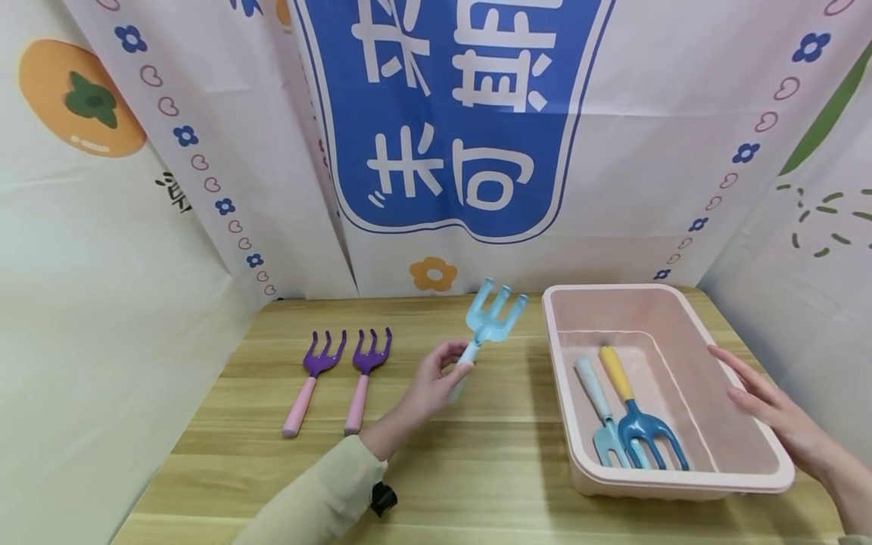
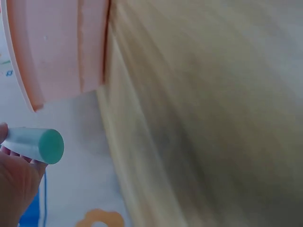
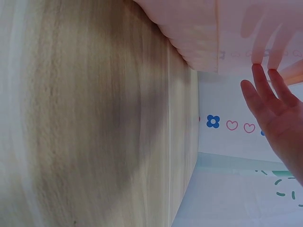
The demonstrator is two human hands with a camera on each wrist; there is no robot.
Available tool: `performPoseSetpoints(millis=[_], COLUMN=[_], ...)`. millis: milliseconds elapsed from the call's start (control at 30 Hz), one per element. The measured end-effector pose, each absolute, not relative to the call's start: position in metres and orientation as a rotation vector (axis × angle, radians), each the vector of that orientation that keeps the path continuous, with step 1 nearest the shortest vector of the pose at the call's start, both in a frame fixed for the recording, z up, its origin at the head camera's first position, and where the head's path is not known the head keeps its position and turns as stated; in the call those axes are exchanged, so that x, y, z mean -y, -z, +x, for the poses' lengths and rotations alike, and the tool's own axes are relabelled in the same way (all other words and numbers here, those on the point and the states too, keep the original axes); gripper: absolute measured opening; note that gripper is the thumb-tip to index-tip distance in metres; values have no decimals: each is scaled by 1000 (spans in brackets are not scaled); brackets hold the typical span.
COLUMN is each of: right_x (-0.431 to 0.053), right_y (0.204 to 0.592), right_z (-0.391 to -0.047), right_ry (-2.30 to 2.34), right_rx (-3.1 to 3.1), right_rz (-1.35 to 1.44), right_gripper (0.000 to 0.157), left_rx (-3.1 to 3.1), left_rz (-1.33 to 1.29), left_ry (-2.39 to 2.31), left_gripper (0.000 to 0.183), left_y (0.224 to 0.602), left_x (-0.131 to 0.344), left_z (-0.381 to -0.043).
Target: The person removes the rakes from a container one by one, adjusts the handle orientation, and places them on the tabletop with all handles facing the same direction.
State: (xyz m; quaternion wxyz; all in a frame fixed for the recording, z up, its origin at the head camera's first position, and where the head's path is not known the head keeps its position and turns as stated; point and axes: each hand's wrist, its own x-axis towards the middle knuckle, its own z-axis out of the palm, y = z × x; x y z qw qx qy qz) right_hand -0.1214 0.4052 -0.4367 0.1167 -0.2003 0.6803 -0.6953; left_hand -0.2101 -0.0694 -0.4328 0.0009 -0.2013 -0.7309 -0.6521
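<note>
My left hand (image 1: 436,375) grips the pale handle of a light blue three-pronged hand fork (image 1: 492,322), held up over the table with its prongs pointing away. The left wrist view shows the handle's round green end (image 2: 51,146) sticking out of the hand. At the right, my right hand (image 1: 773,405) touches the side of a pale pink plastic bin (image 1: 681,481). Its outstretched fingers (image 3: 265,90) meet the bin's outer wall in the right wrist view. Inside lie a light blue hand fork (image 1: 594,390) and a dark blue fork with a yellow handle (image 1: 616,375).
Two purple hand forks with pink handles, one on the left (image 1: 300,405) and one beside it (image 1: 357,401), lie on the wooden table (image 1: 477,484). A printed cloth (image 1: 613,189) hangs behind the table and along both sides.
</note>
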Motion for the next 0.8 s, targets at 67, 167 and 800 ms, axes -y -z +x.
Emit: performPoseSetpoints(millis=[67,167,800], right_x=[-405,-405,-405], right_y=[437,437,437], right_z=[-121,-121,-121], right_ry=[2033,2026,2030], right_rx=[-1993,-2020,-2021], right_rz=[-589,-573,-582], right_gripper=[61,60,60], left_rx=[2293,2299,2446], left_rz=[-603,-575,-88], left_ry=[2013,1948,1857], left_gripper=[31,36,38], left_y=[438,446,477], left_x=[77,87,136], left_z=[-210,-211,-214])
